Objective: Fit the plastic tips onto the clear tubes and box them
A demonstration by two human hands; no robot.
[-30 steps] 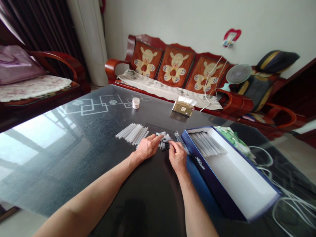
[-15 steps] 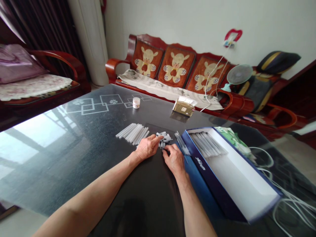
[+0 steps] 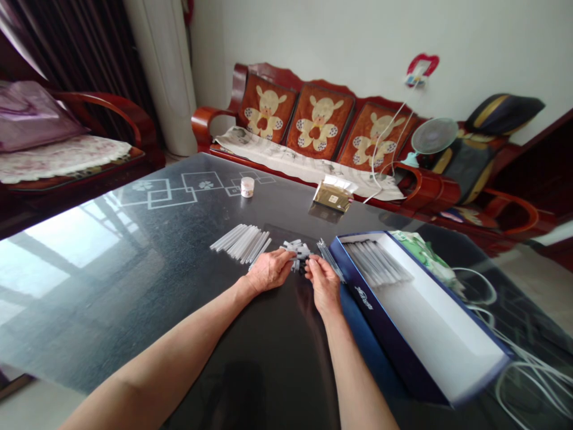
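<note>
On the dark glossy table, a small heap of short white, grey and black plastic pieces [image 3: 297,246] lies just beyond my two hands. My left hand [image 3: 271,270] is closed at the heap's near left side, with thumb and fingertips together; what it pinches is too small to make out. Close by on the right, my right hand [image 3: 324,283] also has its fingertips pinched, at the heap's near right edge, around something tiny. To the left, whitish pen-like tubes [image 3: 242,242] lie side by side. Thin pen refills [image 3: 329,258] lie right of the heap, against the box.
A long blue box [image 3: 414,334] with a white inside holds a row of clear tubes [image 3: 376,261]. Behind it are a green-white packet [image 3: 423,254] and white cables [image 3: 528,364]. Farther back stand a small white cup [image 3: 247,187] and a gold tissue pack [image 3: 333,195].
My right hand has lifted a little and shifted right, its fingertips now pinched. My left hand has drawn in its pointing finger and moved slightly right, so both hands' fingertips nearly meet.
</note>
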